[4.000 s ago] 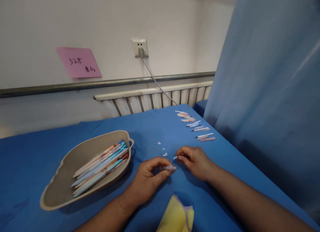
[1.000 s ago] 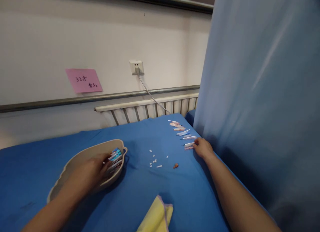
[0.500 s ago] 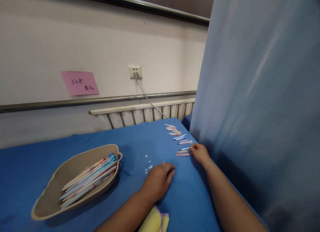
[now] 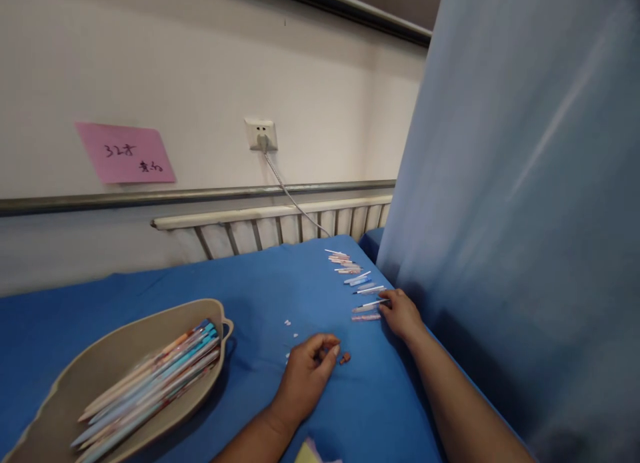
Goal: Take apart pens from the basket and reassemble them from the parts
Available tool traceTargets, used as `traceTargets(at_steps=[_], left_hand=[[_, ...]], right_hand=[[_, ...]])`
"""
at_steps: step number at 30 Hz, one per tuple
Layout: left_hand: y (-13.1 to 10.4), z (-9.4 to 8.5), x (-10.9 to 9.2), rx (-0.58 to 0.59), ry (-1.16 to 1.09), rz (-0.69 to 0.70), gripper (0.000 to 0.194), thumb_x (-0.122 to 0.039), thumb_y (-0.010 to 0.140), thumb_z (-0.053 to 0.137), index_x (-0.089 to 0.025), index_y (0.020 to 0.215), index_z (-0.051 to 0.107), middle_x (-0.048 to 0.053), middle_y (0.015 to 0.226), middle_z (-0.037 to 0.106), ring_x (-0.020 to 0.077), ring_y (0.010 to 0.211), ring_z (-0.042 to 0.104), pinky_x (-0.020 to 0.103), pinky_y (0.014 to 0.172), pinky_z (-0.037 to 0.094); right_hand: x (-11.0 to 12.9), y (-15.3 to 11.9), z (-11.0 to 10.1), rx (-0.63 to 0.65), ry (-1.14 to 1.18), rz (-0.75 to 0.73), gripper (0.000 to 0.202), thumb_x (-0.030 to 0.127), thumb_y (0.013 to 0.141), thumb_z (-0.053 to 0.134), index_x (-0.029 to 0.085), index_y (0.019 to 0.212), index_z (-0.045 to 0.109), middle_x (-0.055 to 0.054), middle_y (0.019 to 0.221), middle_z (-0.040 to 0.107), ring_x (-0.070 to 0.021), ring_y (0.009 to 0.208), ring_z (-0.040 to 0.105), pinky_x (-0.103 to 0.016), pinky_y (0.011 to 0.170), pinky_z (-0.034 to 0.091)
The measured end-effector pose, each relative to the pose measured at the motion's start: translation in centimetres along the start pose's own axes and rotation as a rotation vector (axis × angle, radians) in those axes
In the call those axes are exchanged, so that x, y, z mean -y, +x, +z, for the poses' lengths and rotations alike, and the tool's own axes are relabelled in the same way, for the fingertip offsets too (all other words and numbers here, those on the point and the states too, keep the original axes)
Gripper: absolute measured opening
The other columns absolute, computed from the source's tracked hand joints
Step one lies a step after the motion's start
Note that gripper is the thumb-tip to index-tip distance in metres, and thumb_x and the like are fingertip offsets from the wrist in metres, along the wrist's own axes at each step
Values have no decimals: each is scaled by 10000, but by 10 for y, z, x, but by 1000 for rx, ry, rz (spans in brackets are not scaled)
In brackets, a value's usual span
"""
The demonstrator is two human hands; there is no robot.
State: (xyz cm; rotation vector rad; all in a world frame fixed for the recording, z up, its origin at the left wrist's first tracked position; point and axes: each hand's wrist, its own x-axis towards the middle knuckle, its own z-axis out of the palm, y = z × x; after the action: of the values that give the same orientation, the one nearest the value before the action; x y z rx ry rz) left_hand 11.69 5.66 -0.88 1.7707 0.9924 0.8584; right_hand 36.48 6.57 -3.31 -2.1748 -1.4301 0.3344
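My right hand (image 4: 401,313) is at the right edge of the blue bed, its fingertips closed on the end of a thin white pen refill (image 4: 369,304) with a dark tip. Just below that lies a pinkish pen barrel (image 4: 366,318). Further up, several more refills and pen parts (image 4: 346,262) form a column of small groups. My left hand (image 4: 311,370) rests on the sheet with curled fingers, thumb and forefinger together; what they hold, if anything, is hidden. Small brown pieces (image 4: 345,358) lie beside its fingertips, and tiny white pieces (image 4: 287,323) are scattered beyond it.
A beige basin (image 4: 195,306) with several pens (image 4: 150,390) stands at left. A yellow cloth (image 4: 307,453) shows at the bottom edge. Behind are a bed rail (image 4: 225,216), a wall socket (image 4: 261,135) with a cord, and a pink note (image 4: 127,154). A blue curtain (image 4: 510,183) hangs at right.
The view has shifted slightly right. My left hand has drawn back and turned, and brown pieces now show by its fingertips. My right hand stays by the pen parts, now over the refill's end.
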Motion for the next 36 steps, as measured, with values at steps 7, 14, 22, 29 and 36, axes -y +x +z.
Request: traceTargets(at_steps=[7,14,22,29,36], left_hand=[[4,2,4,-24,-98,-117,205,-349,736,615,-165,811,665,-4,655,638,118,519,515,224,521,403],[5,1,5,-20,-116,-128,210,-351,738,601,-164,813,660,-28,607,569,111,514,478,218,514,385],[6,0,9,-34,-141,-137,269,-396,703,622,-154,812,667,4,680,626,114,521,493,220,513,400],[9,0,11,-34,-138,-150,276,-411,707,621,-160,810,665,-6,662,623,109,502,487,223,511,407],[9,1,13,-22,-137,-142,247,-378,720,617,-154,816,659,-5,654,609,105,506,483,220,512,407]], right_hand=[[4,-5,-6,45,-155,-36,132,222,810,557,192,891,657,-90,977,601,-223,952,560,-308,848,388],[8,-9,-8,119,-189,-97,80,225,804,576,184,804,645,-70,913,634,-199,900,567,-270,789,379],[27,-15,4,134,-172,-171,114,157,829,505,171,861,613,-81,940,652,-193,914,573,-256,767,352],[23,-13,2,133,-164,-108,118,219,873,464,188,908,572,-57,878,682,-183,809,606,-254,658,337],[23,-15,0,144,-168,-155,183,215,821,545,190,1002,560,-53,994,662,-173,891,601,-231,707,368]])
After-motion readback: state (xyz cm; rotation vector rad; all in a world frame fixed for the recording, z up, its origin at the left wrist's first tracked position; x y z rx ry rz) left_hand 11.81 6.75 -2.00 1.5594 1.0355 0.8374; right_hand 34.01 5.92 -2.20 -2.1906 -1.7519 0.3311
